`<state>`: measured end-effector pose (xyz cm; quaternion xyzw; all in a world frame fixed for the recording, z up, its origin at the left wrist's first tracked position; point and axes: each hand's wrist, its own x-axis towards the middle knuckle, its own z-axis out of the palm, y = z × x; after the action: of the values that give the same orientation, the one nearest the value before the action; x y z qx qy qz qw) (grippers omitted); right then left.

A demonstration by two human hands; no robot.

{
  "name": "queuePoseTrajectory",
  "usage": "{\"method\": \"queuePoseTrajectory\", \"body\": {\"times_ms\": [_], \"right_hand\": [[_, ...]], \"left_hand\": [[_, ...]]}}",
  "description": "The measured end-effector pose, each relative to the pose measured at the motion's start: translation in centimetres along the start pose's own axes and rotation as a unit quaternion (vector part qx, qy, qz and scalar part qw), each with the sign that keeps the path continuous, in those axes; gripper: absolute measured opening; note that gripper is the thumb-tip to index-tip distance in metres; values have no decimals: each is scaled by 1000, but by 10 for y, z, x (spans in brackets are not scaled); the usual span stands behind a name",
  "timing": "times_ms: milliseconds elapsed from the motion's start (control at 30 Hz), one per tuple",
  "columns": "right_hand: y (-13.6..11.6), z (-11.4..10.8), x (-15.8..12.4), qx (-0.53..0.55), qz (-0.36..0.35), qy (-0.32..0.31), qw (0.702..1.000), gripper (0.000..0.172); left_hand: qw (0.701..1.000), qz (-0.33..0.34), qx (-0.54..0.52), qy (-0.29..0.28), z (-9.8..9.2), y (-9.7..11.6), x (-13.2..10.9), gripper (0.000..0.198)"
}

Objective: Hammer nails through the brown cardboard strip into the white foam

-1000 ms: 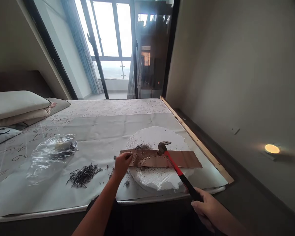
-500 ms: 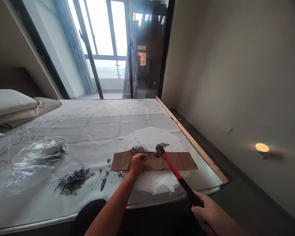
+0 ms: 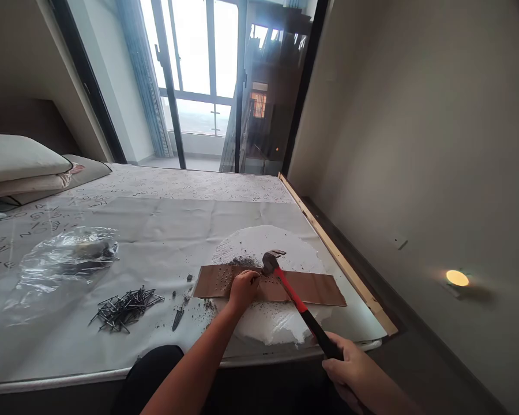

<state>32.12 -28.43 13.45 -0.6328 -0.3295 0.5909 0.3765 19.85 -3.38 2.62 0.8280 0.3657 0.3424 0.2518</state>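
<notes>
My right hand [image 3: 343, 366] is wrapped round the black grip of a claw hammer [image 3: 294, 297] with a red and black handle. The hammer's head is just right of my left fingertips. My left hand [image 3: 243, 290] is closed in a pinch over a brown strip [image 3: 303, 286], which looks like cardboard or thin board. Between its fingertips is a nail, mostly hidden by the fingers and too small to show clearly. Rows of small dots mark the strip's left part. Left of my forearm lies a pile of nails [image 3: 125, 308], with a few loose nails [image 3: 177, 319] nearer.
Under the strip is a white patch [image 3: 270, 324] with grey crumbs around it, on a pale sheet [image 3: 164, 230] over a bed. A clear plastic bag [image 3: 69, 259] lies left. A wooden rail [image 3: 337, 253] edges the right side, and pillows [image 3: 21, 161] sit far left.
The hammer head has moved left and slightly down, close to my left fingertips. My left hand stays on the strip. The view has shifted a little.
</notes>
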Motion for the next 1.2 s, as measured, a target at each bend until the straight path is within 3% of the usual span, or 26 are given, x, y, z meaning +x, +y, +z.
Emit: {"method": "queuePoseTrajectory", "body": {"times_ms": [267,667,1067,1200], "right_hand": [[0,-1,3,-11,-2,1,1000,60],[6,-8,6,-31,2,-18,999,64],[-7,-2,0,-31,-11,14,999,62],[-4,0,8,-41,9,-2,999,63]], "left_hand": [[999,-10,-30,35,-1,-2,0,12],[1000,-6,-21,20,-3,0,-1,15],[1000,-1,-23,5,0,-2,-1,15],[1000,-7,-18,-6,0,-2,-2,16]]}}
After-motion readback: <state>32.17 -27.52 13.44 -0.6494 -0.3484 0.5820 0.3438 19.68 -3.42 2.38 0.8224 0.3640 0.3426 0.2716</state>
